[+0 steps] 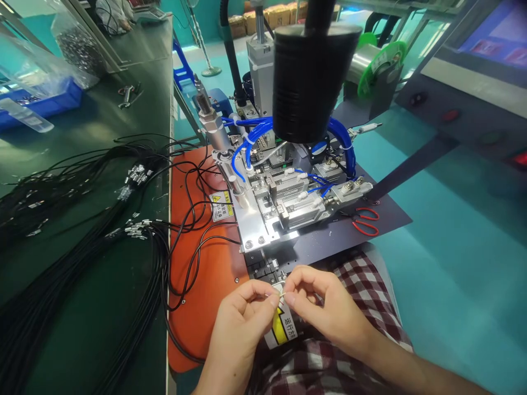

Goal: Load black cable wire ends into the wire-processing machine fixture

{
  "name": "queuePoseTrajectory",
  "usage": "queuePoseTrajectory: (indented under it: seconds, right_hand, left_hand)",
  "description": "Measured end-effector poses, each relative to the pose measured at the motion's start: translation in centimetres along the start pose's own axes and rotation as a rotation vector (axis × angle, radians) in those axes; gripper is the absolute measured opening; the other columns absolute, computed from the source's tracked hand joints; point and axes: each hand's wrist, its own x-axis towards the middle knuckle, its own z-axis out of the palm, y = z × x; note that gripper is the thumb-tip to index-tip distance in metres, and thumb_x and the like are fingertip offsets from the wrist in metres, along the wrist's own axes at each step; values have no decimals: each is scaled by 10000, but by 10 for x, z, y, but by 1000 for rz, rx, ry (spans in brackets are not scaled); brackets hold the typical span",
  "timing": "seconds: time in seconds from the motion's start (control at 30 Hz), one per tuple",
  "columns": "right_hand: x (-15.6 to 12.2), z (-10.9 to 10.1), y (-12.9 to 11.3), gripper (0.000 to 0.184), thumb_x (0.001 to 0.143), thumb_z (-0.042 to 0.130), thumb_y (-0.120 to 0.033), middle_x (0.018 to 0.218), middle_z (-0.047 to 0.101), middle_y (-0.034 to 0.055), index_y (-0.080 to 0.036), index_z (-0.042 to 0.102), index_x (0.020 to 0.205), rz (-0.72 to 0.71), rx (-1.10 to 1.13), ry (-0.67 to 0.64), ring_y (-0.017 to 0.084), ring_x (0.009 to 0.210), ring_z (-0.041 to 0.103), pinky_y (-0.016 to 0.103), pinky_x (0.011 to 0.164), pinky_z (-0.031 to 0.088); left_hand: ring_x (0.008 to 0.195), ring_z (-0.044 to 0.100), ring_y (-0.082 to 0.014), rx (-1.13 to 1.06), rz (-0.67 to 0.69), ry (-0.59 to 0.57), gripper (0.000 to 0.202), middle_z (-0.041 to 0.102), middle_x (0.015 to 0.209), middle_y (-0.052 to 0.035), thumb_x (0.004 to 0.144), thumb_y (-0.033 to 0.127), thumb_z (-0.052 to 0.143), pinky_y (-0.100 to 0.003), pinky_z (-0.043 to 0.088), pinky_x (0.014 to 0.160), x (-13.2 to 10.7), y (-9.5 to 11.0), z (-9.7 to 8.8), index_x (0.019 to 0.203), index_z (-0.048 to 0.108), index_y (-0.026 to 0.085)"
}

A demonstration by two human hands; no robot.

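My left hand and my right hand meet just in front of a small metal machine. Both hands pinch a thin pale wire end between thumb and forefinger, their fingertips almost touching. Below them lies a white label with a yellow warning mark. A black cable loops across the orange plate at my left hand's side. My checked sleeve or lap shows under the right hand.
Bundles of black cables with metal terminals cover the green bench on the left. Red-handled scissors lie right of the machine. A black cylinder, blue air hoses, a solder spool and a blue tray stand behind.
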Motion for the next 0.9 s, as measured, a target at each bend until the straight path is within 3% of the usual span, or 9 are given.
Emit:
queuePoseTrajectory:
  seconds: [0.2,0.57,0.77,0.9]
  right_hand:
    - [-1,-3,2,115,797,556,-246,601,465,-45,-169,560,711,-24,26,6,102,534,410,234,501,320]
    - [-5,-3,-2,81,778,588,-201,686,544,-13,-175,598,701,-200,-82,67,114,588,479,237,535,386]
    - [-2,-4,1,147,754,623,-297,532,462,-59,-179,567,686,22,124,-50,93,480,406,212,451,324]
    - [-1,-3,2,203,753,619,-355,468,423,-82,-174,547,695,74,289,-130,79,430,365,207,441,316]
  left_hand:
    - [467,216,-49,-3,-5,-15,256,343,478,94,720,372,737,-158,178,445,-1,1,2,710,624,143]
    - [465,241,-46,-13,3,-25,254,368,479,87,687,368,771,-158,202,442,-2,1,3,718,656,144]
    - [493,235,-59,-41,9,-57,249,338,508,80,711,388,750,-186,192,477,-5,-1,1,753,661,160]
    - [506,252,-65,-71,18,-82,208,368,532,71,748,366,727,-193,214,490,-5,-3,-1,758,650,173]
